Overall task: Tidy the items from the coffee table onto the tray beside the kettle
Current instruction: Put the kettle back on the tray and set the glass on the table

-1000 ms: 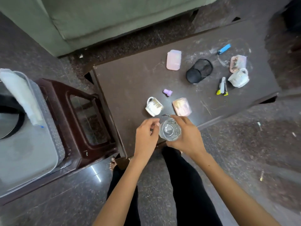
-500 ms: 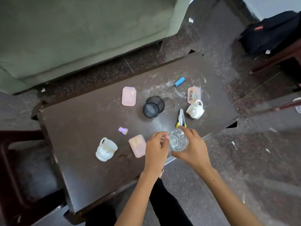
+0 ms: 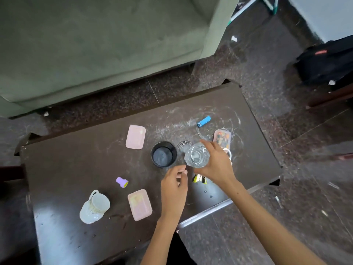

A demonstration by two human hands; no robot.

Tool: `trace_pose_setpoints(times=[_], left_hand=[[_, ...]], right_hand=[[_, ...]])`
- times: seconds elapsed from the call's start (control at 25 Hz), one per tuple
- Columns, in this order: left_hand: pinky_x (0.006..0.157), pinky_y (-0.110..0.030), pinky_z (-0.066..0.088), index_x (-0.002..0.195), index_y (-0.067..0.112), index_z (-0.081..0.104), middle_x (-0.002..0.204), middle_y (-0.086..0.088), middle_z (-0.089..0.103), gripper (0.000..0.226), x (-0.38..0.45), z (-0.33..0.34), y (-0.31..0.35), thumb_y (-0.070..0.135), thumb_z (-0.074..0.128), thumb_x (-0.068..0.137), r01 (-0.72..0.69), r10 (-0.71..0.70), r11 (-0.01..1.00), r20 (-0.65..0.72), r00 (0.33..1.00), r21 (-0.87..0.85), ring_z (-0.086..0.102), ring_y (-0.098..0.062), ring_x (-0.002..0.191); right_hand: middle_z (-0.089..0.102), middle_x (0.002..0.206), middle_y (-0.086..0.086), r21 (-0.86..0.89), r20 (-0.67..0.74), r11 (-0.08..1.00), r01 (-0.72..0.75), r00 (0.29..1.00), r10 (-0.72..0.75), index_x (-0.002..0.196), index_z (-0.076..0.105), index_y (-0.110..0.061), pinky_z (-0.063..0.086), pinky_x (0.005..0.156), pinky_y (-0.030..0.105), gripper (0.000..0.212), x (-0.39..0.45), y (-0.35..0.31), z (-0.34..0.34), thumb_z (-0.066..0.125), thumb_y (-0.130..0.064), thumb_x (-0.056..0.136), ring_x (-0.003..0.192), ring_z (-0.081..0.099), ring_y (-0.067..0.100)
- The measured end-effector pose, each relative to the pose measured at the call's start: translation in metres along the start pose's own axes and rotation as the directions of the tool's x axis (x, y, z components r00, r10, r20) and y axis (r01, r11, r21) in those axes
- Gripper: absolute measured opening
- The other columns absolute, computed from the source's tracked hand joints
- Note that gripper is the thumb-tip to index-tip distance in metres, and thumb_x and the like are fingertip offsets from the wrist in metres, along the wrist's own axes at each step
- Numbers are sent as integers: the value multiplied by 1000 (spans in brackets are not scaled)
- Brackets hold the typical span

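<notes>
My right hand (image 3: 216,164) grips a clear glass tumbler (image 3: 196,154) above the dark coffee table (image 3: 76,161), just right of a black mesh cup (image 3: 163,154). My left hand (image 3: 174,185) hovers below the cup with loosely curled fingers and holds nothing. On the table lie two pink lids (image 3: 135,136) (image 3: 139,204), a white mug on its side (image 3: 95,207), a small purple cap (image 3: 121,182), a blue lighter (image 3: 204,121), a pink box with coloured bits (image 3: 222,137) and a yellow-tipped clip (image 3: 199,178). A second mug's handle (image 3: 228,153) peeks out behind my right hand. Tray and kettle are out of view.
A green sofa (image 3: 95,44) stands beyond the table. A black bag (image 3: 328,60) lies on the speckled floor at the far right. A dark stool edge (image 3: 11,173) shows at the left.
The view swung right, away from the stool and tray. My right hand carried the glass farther over the table beside the black cup, and my left hand came off the glass.
</notes>
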State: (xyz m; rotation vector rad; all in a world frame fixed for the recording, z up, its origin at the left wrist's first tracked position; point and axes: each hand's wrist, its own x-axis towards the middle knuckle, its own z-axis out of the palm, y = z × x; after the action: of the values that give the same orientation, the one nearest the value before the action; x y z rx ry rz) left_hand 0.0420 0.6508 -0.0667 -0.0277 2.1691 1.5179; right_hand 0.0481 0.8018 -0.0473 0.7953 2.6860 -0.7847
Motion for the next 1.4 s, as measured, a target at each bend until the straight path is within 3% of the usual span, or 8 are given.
trace_pose_setpoints(times=[0.16,0.48,0.64,0.88,1.12,1.24,1.4], left_hand=[[68,-2,42,104,20,68,96,14,64,23,12,5,-1,8,54,90,40,-40,999,-31,999,0,59,10,85],[70,-4,44,104,21,68,97,14,64,22,29,10,6,10,55,90,36,-36,999,-57,998,6,60,8,86],[70,-4,44,105,22,67,98,15,64,21,33,10,11,12,55,91,24,-23,1000,-49,999,3,58,8,90],[74,-9,47,106,22,67,100,12,64,21,34,6,13,12,55,92,23,-23,1000,-47,999,7,56,14,89],[77,-11,48,107,23,66,100,14,64,22,30,0,14,13,54,92,7,-7,1000,-42,999,6,59,7,90],[79,-18,50,106,23,66,98,18,63,21,24,-3,17,14,54,91,-5,5,1000,-46,999,-6,60,5,88],[79,-17,50,106,23,66,94,25,58,22,16,-12,18,13,54,91,-32,31,999,-47,998,-14,58,10,89]], right_hand=[[49,130,6,-34,48,997,66,997,-64,138,39,-21,50,85,36,96,41,0,11,82,-30,53,113,53,26],[46,134,5,-86,115,990,110,988,-100,139,37,-19,48,90,34,97,63,0,27,85,-35,57,116,52,23],[45,135,2,-82,114,990,115,988,-105,139,36,-20,49,86,32,95,63,2,31,84,-32,58,116,53,21],[44,134,0,-97,106,988,117,989,-107,141,35,-23,49,82,29,95,61,3,34,84,-33,60,114,53,19],[42,136,1,-138,125,983,117,987,-100,141,33,-22,51,84,32,96,61,1,34,84,-32,60,114,54,21],[40,137,3,-170,142,979,116,986,-92,142,30,-21,52,84,36,97,61,-1,32,83,-33,61,117,52,23],[33,143,4,-255,155,960,112,985,-74,146,23,-19,52,88,37,101,53,-5,25,83,-32,65,127,43,24]])
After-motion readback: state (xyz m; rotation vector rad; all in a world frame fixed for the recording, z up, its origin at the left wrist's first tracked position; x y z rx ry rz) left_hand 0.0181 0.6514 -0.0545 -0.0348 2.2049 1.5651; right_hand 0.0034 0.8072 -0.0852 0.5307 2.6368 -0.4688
